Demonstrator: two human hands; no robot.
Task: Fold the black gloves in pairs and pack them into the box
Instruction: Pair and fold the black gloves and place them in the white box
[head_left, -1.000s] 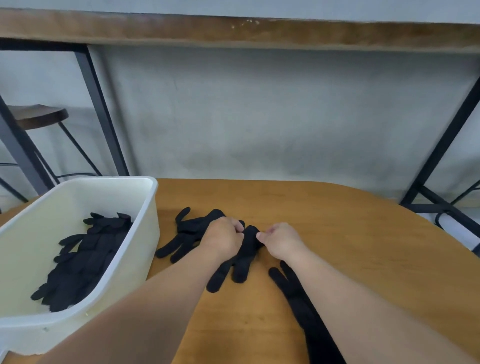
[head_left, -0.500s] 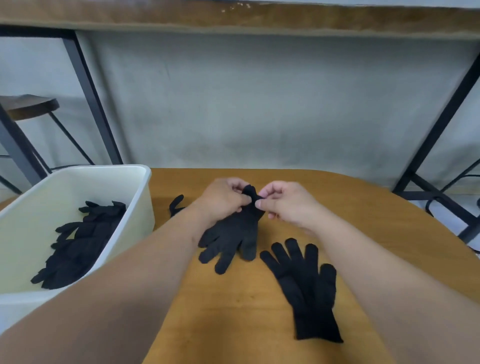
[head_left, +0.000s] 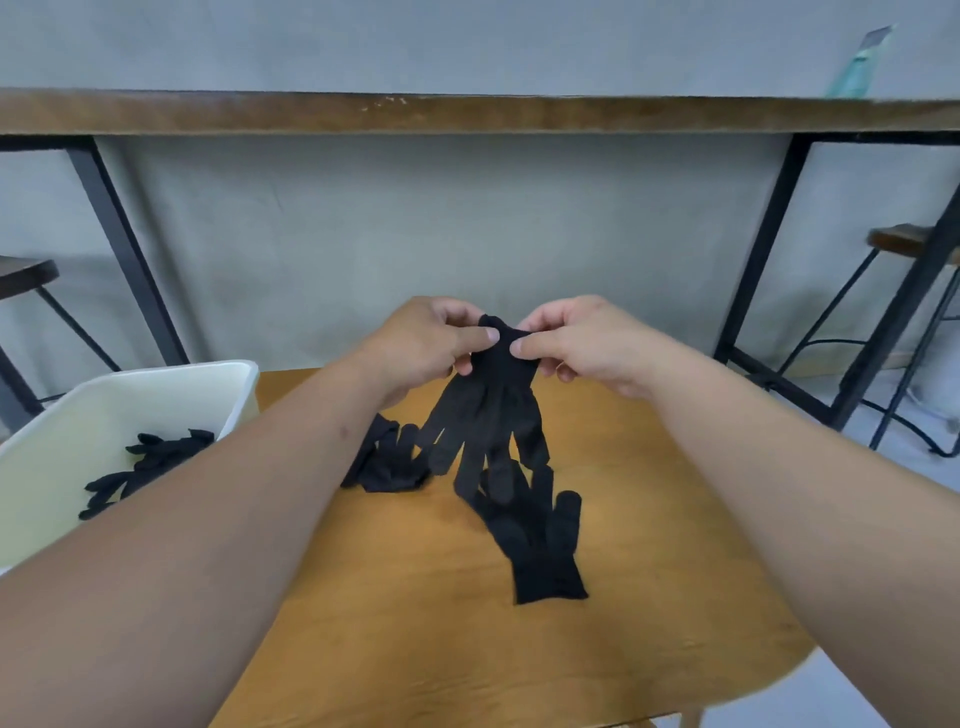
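Up above the middle of the wooden worktop (head_left: 649, 597), both hands hold one black glove by its cuff. The left hand (head_left: 421, 343) pinches the cuff from the nine o'clock side, thumb lying across the front of the fabric and fingers curled behind it. The right hand (head_left: 582, 340) pinches the same cuff from the three o'clock side, its thumb tip almost meeting the left thumb. The held glove (head_left: 488, 415) hangs off the worktop with its fingers pointing toward six o'clock.

Directly below it, a second glove (head_left: 540, 540) lies flat on the worktop, cuff toward six o'clock and fingers toward twelve; the hanging fingertips overlap it in this view, and whether they touch cannot be told. At about nine o'clock from that flat glove, more dark gloves (head_left: 387, 460) sit in a small heap, partly hidden behind the left forearm.

At the worktop's nine o'clock edge stands the white box (head_left: 228, 379), with a loose bunch of packed gloves (head_left: 145, 465) inside it.
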